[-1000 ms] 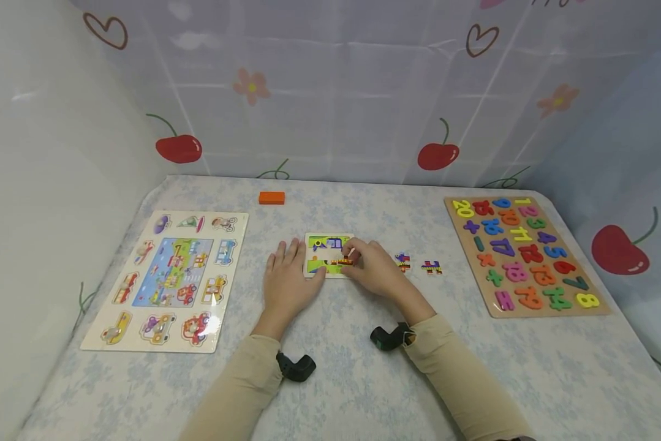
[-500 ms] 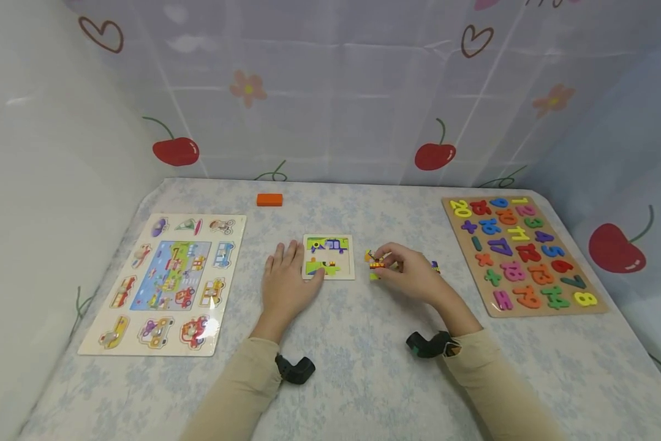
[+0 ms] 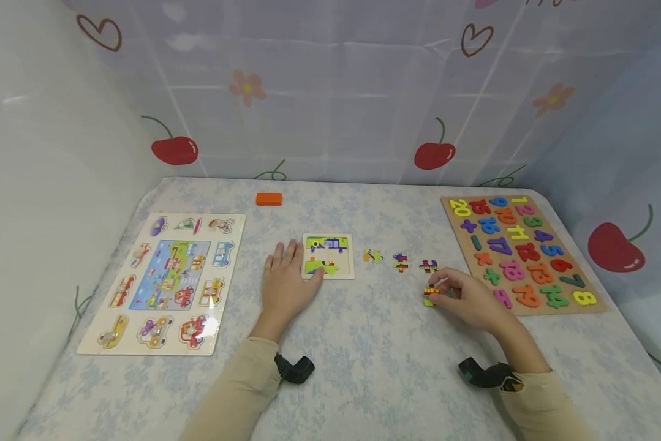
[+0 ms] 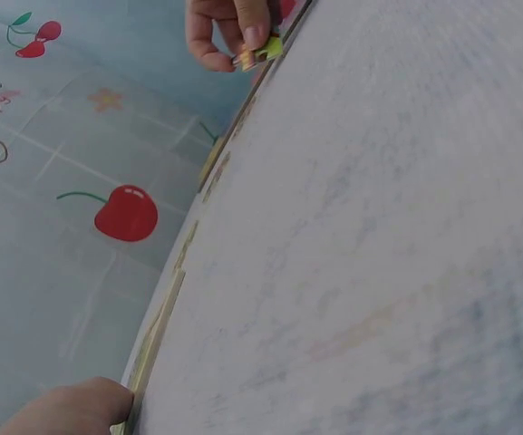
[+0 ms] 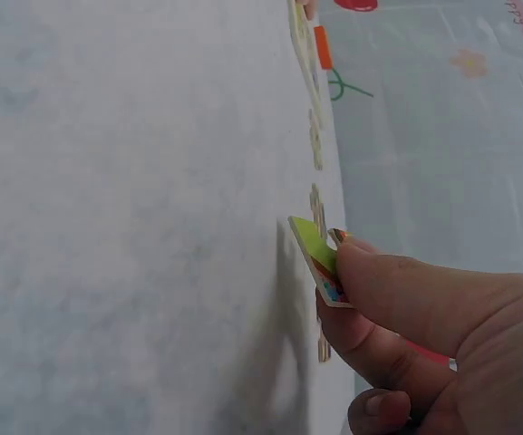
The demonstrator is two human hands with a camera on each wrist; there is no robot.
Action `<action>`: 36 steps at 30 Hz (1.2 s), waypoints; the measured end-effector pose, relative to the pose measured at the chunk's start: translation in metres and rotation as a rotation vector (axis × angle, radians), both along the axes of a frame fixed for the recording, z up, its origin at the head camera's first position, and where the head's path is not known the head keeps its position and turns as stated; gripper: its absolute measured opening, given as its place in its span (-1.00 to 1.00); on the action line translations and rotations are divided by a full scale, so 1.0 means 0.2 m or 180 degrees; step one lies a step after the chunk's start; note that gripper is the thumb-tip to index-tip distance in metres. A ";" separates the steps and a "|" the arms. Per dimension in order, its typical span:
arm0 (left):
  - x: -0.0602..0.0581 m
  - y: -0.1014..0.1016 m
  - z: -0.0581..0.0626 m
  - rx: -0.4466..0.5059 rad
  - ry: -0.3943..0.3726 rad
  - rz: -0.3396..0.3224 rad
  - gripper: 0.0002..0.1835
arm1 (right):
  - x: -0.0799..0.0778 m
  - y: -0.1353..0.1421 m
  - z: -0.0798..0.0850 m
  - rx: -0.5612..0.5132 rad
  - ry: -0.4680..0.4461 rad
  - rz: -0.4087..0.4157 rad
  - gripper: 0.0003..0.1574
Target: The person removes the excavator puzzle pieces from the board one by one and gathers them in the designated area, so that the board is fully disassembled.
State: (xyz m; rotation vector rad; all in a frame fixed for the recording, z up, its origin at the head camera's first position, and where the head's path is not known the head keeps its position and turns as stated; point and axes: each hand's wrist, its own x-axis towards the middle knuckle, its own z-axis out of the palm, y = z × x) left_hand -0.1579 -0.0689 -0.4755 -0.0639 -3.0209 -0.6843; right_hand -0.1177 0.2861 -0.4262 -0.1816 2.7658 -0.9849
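Puzzle piece (image 3: 431, 293) is pinched in the right hand (image 3: 470, 301) above the table (image 3: 385, 361), near loose pieces (image 3: 400, 263); left hand (image 3: 286, 280) is laid flat, thumb at the puzzle tray (image 3: 351, 260). Piece best lowered level, clear of neighbours.

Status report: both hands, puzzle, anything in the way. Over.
Left hand at puzzle tray, thumb over its near side. Right hand pinching puzzle piece, well right of tray. Three loose pieces right of tray; none looks in the way.
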 end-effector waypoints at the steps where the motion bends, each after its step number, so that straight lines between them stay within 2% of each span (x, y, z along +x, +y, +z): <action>1: 0.00 0.00 0.00 0.0001 -0.0003 -0.0003 -0.10 | 0.01 0.02 0.00 0.0013 -0.0008 -0.0023 -0.72; 6: 0.00 0.00 0.00 -0.0022 -0.0020 -0.0014 -0.10 | 0.05 0.08 -0.03 0.0136 0.0058 -0.0153 -0.74; 11: 0.00 0.00 -0.01 -0.0041 -0.0023 -0.0017 -0.09 | 0.05 0.10 -0.04 0.0377 0.0143 -0.0259 -0.68; 22: 0.01 0.00 0.00 -0.0006 0.0003 -0.0027 -0.10 | 0.04 0.08 -0.02 0.1004 0.0422 -0.0086 -0.62; 27: 0.00 -0.01 0.00 -0.0012 -0.0017 -0.0047 -0.10 | 0.03 0.06 -0.04 0.0807 0.0551 0.0094 -0.70; 36: 0.00 -0.02 0.00 -0.0018 -0.0129 -0.0085 -0.27 | -0.04 -0.07 -0.02 0.0500 0.0514 0.0322 -0.72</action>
